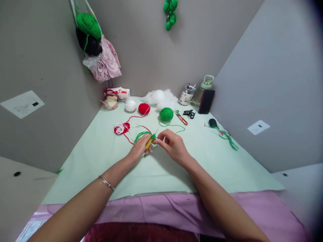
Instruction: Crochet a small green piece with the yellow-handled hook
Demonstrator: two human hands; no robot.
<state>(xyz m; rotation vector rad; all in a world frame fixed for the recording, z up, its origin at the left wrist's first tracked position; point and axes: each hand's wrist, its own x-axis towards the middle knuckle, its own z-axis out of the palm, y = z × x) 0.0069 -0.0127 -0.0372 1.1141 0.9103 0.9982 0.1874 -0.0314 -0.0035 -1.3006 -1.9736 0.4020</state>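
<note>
Hook (yellow) — between left hand, right hand

Tabletop cover: pale green cloth, matt and smooth, with faint creases.
Near edge: purple cloth, matt, folded.
Hook: yellow handle, looks like smooth plastic.
Green strand: fibrous, matt.
Green yarn ball and red yarn ball, far middle: woolly, soft, matt.
Stuffing, far edge: white, fluffy loose fibre.
Snips: orange plastic handles, slight sheen.
Hair clip: black glossy plastic.
Phone, far right corner: dark, glossy.
Bracelet: thin shiny metal.
</note>
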